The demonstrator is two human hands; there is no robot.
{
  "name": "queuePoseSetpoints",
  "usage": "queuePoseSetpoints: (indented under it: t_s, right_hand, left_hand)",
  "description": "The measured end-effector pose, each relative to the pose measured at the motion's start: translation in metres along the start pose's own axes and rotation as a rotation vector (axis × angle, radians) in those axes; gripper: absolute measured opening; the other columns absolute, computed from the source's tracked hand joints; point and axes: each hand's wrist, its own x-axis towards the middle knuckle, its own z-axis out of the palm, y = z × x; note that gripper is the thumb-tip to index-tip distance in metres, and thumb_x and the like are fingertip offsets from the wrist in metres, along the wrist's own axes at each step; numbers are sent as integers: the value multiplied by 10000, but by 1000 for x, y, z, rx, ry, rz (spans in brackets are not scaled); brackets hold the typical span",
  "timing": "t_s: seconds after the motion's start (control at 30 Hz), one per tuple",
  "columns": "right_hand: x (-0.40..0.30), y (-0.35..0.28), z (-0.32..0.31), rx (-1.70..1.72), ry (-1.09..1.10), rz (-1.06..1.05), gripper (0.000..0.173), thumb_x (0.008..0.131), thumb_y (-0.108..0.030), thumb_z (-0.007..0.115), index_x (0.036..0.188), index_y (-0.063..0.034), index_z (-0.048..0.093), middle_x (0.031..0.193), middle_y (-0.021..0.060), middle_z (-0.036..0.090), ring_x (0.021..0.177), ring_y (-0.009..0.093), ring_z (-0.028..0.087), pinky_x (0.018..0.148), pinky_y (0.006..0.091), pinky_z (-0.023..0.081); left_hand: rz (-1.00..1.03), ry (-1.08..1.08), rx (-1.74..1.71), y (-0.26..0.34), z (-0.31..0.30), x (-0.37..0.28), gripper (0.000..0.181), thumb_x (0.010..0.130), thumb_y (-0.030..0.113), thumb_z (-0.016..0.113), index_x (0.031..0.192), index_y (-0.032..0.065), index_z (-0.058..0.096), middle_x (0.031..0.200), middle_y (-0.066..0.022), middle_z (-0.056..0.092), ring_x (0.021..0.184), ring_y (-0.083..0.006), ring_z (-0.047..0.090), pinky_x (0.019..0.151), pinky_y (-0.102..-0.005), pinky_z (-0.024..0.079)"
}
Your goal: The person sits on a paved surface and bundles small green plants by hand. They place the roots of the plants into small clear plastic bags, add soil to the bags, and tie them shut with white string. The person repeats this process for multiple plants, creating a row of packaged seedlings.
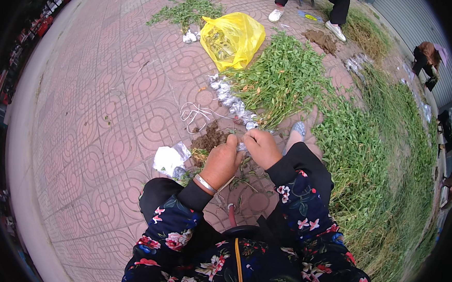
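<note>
My left hand (pixel 221 162), with a silver bracelet at the wrist, and my right hand (pixel 262 148) almost meet low over the paving. Pinched between their fingers is a small silvery plastic wrap (pixel 242 147); what it encloses is hidden. Just beyond lies a row of silvery wrapped root bundles (pixel 230 100) with leafy green plants (pixel 282 76) spreading to the right. A heap of brown soil (pixel 210 137) sits beside my left hand, with white string (pixel 197 114) past it. A stack of silvery plastic sheets (pixel 170 160) lies left of my left hand.
An open yellow plastic bag (pixel 232 40) holds small items beside another leafy bunch (pixel 191 11). Green plants (pixel 368 157) cover the ground at right. A seated person's shoes (pixel 335 30) are near more soil (pixel 321 40); another person (pixel 428 62) bends by the shutter.
</note>
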Motion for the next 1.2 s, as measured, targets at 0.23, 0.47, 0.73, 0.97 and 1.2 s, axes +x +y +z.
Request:
queuePoseSetpoints:
  t_s: [0.23,0.47,0.73,0.97,1.2]
  right_hand:
    - [2,8,1,82,33,91,251,793,-186,506,744,56,552,631,211,550,559,266,545,549,366,408]
    - [3,10,-2,100,16,157,280,811,-212,489,743,50,558,628,201,548,568,282,531,558,379,398]
    - [1,10,3,86,148,12,257,845,-201,485,882,39,572,753,199,604,713,328,593,647,374,451]
    - [-5,-4,2,19,139,-6,232,838,-166,508,933,36,572,818,206,615,781,332,605,682,366,468]
    - [-5,-11,7,-60,163,-107,224,834,-150,512,955,30,570,838,219,605,789,349,595,689,373,464]
  left_hand:
    - [241,94,134,9,-5,1,504,744,68,588,1211,20,404,738,-147,567,689,-320,563,610,-419,443]
    - [329,237,119,2,6,-1,359,735,52,583,1081,25,493,721,-132,552,689,-316,553,607,-411,425]
    - [260,188,109,9,3,-1,270,745,46,589,1013,29,557,808,-169,585,766,-342,562,683,-412,441]
    - [222,154,49,1,6,-1,250,754,46,567,1000,6,555,835,-191,577,807,-360,552,700,-420,443]
    - [114,101,37,-3,8,-3,218,765,66,560,969,-9,551,850,-204,578,821,-383,544,703,-423,443]
